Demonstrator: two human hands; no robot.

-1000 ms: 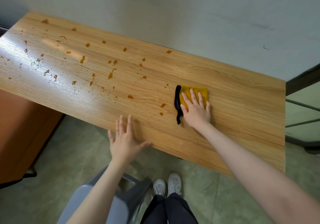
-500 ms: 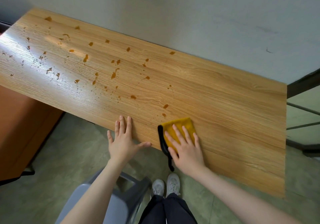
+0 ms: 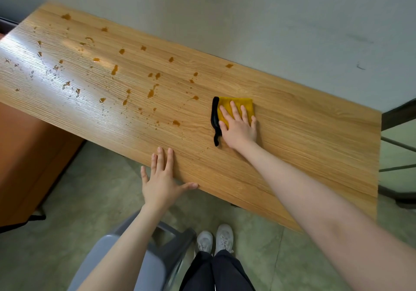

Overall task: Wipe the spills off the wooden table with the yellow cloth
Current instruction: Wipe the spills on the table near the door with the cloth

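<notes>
The long wooden table [image 3: 292, 146] stands against a pale wall [image 3: 247, 20], with brown spills [image 3: 150, 93] dotted over its left and middle parts. The right hand [image 3: 239, 126] presses flat, fingers straight, on the yellow cloth [image 3: 236, 106] with a black edge, lying just right of the spills. The left hand [image 3: 162, 180] rests on the table's near edge, fingers spread wide.

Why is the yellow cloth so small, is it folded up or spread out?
Folded, it seems. The yellow cloth forms a compact pad barely wider than the right hand pressing it flat, its black edge bunched along one side.
</notes>
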